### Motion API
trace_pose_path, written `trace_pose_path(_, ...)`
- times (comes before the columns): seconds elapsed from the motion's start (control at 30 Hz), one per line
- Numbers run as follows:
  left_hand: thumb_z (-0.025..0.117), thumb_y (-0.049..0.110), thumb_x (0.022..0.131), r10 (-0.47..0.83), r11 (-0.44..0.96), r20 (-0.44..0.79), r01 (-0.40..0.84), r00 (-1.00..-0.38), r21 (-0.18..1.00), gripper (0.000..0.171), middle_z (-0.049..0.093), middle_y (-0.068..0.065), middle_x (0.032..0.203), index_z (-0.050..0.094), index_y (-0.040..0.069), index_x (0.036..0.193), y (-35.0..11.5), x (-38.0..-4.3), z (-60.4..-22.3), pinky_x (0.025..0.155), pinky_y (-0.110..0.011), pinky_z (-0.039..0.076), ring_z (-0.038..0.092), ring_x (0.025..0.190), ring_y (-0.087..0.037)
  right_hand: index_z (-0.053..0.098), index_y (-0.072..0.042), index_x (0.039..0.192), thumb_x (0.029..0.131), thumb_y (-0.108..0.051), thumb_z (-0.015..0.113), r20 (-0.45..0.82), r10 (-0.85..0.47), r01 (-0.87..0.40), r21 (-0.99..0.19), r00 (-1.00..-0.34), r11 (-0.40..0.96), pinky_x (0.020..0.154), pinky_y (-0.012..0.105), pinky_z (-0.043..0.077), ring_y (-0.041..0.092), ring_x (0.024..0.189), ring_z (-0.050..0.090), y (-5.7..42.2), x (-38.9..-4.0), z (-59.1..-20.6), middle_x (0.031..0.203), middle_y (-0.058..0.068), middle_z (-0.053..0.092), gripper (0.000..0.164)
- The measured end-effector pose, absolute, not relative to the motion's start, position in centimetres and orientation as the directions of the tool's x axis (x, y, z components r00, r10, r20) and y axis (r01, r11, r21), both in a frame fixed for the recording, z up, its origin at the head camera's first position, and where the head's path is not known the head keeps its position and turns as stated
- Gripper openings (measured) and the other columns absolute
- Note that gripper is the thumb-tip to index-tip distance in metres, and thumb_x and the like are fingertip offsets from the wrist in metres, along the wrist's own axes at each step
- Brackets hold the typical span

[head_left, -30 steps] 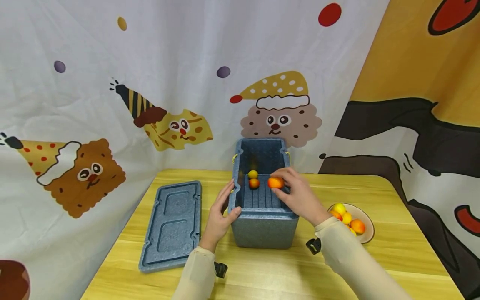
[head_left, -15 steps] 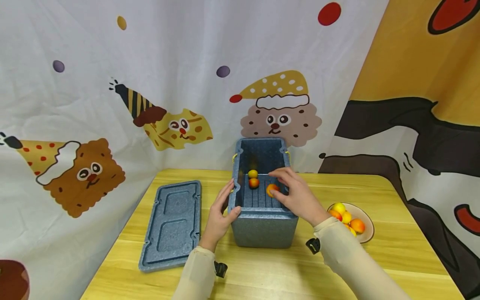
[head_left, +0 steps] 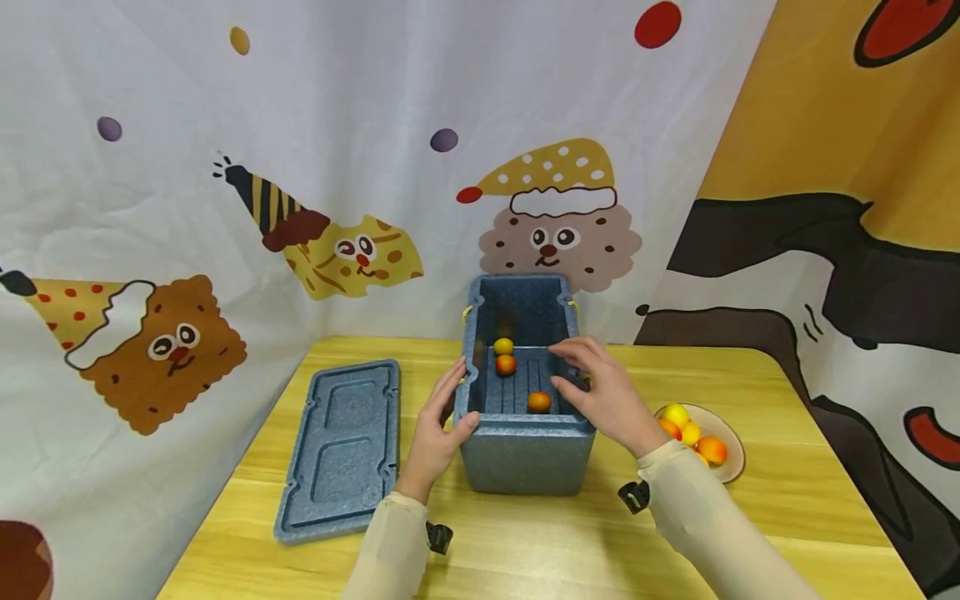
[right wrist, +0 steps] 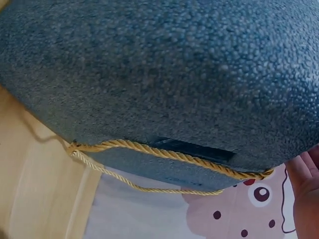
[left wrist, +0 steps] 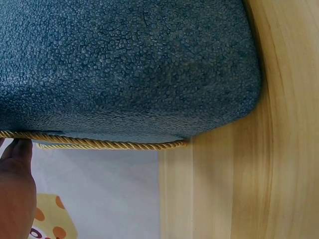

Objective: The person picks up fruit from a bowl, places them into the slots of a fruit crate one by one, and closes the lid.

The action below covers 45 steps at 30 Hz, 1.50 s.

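Note:
A blue-grey foam box (head_left: 525, 462) stands lidless on the table. Inside it lie a yellow fruit (head_left: 503, 346), a red-orange fruit (head_left: 506, 365) and, near the front wall, an orange fruit (head_left: 539, 402). My left hand (head_left: 441, 421) rests against the box's left rim, fingers along the side and thumb at the front corner. Over the right rim reaches my right hand (head_left: 606, 393), fingers and thumb spread apart and holding nothing. In the left wrist view, fingertips (left wrist: 20, 149) touch the box beside its yellow rope (left wrist: 114, 145).
The matching foam lid (head_left: 341, 450) lies flat on the table (head_left: 517, 558), left of the box. To the right, a shallow bowl (head_left: 737, 446) holds several yellow and orange fruits. A white cartoon-printed curtain (head_left: 360, 100) hangs behind. Another rope (right wrist: 189, 159) loops along the box's right side.
The right hand has let go of the orange fruit, which dropped to the box floor near the front. The fingers have spread and drawn slightly right. The left hand stays on the rim.

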<state>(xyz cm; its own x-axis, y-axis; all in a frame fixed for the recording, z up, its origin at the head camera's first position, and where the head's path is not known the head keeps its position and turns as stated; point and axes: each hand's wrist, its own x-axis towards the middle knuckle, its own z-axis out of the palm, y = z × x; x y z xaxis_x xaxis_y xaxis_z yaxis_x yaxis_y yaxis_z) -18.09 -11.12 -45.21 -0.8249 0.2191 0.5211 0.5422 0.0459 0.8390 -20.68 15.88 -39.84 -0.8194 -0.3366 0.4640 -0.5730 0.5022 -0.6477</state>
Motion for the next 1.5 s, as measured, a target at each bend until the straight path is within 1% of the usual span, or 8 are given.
trace_pose_path(0.2,0.063,0.008,0.095,0.225,0.042,0.506,0.527,-0.833,0.849,0.063,0.027,-0.02,0.156,0.035,-0.004,0.149,-11.1,-18.1,-45.2,0.111,-0.057,0.02,0.025,0.143,-0.032,0.059,-0.004,0.13,0.09,-0.004,0.071,0.47,-0.3,-0.557,-0.687,-0.83,0.467,0.098,0.044,0.046,0.029,0.116,0.057,16.8,-20.7,-40.0,0.127,0.009,0.054,0.042)
trace_pose_path(0.4,0.062,0.008,0.095,0.231,0.047,0.498,0.521,-0.836,0.852,0.063,0.026,-0.02,0.157,0.034,-0.004,0.15,-11.2,-18.0,-45.3,0.11,-0.058,0.02,0.025,0.143,-0.032,0.06,0.001,0.126,0.089,0.002,0.07,0.488,-0.224,-0.532,-0.706,-0.844,0.467,0.098,0.042,0.045,0.029,0.116,0.056,18.5,-20.4,-40.5,0.121,0.009,0.055,0.039)
trace_pose_path(0.53,0.063,0.009,0.095,0.23,0.046,0.495,0.518,-0.838,0.854,0.063,0.027,-0.019,0.157,0.034,-0.003,0.15,-11.2,-18.1,-45.3,0.111,-0.058,0.02,0.025,0.143,-0.031,0.061,-0.001,0.124,0.088,0.004,0.069,0.502,-0.176,-0.522,-0.72,-0.847,0.458,0.098,0.04,0.045,0.028,0.115,0.056,19.8,-20.3,-41.0,0.12,0.008,0.055,0.037)
trace_pose_path(0.73,0.063,0.01,0.096,0.234,0.056,0.499,0.524,-0.835,0.85,0.063,0.026,-0.02,0.157,0.034,-0.004,0.15,-11.2,-18.1,-45.3,0.111,-0.058,0.02,0.024,0.143,-0.032,0.062,-0.002,0.123,0.089,0.002,0.069,0.496,-0.128,-0.484,-0.705,-0.859,0.519,0.095,0.037,0.047,0.027,0.113,0.057,21.7,-19.9,-42.2,0.121,0.007,0.056,0.035)
trace_pose_path(1.0,0.061,0.0,0.093,0.227,0.049,0.502,0.524,-0.835,0.85,0.063,0.027,-0.02,0.156,0.034,-0.005,0.15,-11.1,-18.1,-45.1,0.112,-0.053,0.021,0.025,0.143,-0.033,0.063,-0.001,0.121,0.091,0.0,0.068,0.475,-0.101,-0.438,-0.683,-0.874,0.585,0.092,0.043,0.047,0.03,0.111,0.058,23.8,-19.2,-44.1,0.12,0.009,0.057,0.031)
trace_pose_path(1.23,0.062,0.001,0.093,0.219,0.027,0.514,0.532,-0.829,0.846,0.062,0.028,-0.021,0.155,0.035,-0.006,0.149,-11.1,-18.1,-45.2,0.113,-0.042,0.022,0.025,0.143,-0.033,0.062,-0.003,0.124,0.095,-0.011,0.065,0.381,-0.078,-0.345,-0.709,-0.921,0.616,0.094,0.05,0.045,0.033,0.112,0.056,25.5,-18.4,-45.5,0.121,0.01,0.056,0.03)
trace_pose_path(1.37,0.062,0.0,0.093,0.221,0.029,0.512,0.53,-0.83,0.848,0.062,0.028,-0.021,0.155,0.035,-0.006,0.149,-11.1,-18.2,-45.2,0.113,-0.046,0.021,0.026,0.143,-0.032,0.061,-0.001,0.124,0.096,-0.012,0.065,0.347,-0.078,-0.315,-0.704,-0.934,0.636,0.094,0.051,0.045,0.034,0.111,0.056,26.4,-17.9,-46.4,0.122,0.012,0.056,0.03)
trace_pose_path(1.5,0.063,0.007,0.095,0.223,0.033,0.505,0.525,-0.834,0.851,0.062,0.028,-0.021,0.156,0.035,-0.006,0.149,-11.0,-18.1,-45.1,0.112,-0.05,0.02,0.026,0.143,-0.032,0.062,0.001,0.122,0.094,-0.008,0.066,0.354,-0.072,-0.31,-0.682,-0.932,0.662,0.092,0.051,0.045,0.034,0.109,0.056,27.1,-17.4,-47.3,0.12,0.013,0.057,0.03)
